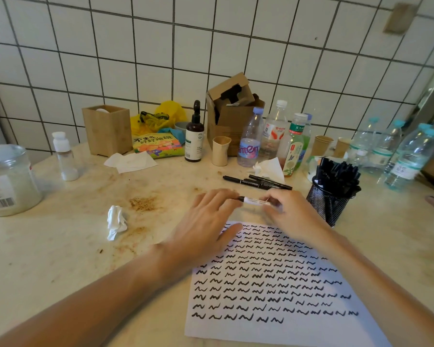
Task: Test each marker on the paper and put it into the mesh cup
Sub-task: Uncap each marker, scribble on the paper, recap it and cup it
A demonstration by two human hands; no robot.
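Both hands clamped on one black marker with white label (253, 201), held just past the far edge of the white paper sheet covered in black squiggles (273, 284): left hand (206, 221) pinching the cap end, right hand (290, 212) the barrel. Long axis running left-right, parallel to that edge. Black wire-mesh cup full of markers (332, 196) just beside the right hand, so right nearer for the drop; three black loose markers (257, 182) farther back.

White paper (281, 329), black squiggles; black mesh cup (328, 204).

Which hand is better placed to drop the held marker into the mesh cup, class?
Probably the right hand. It grips the marker at the end nearer the mesh cup, which stands just to its right. The left hand would have to cross over.
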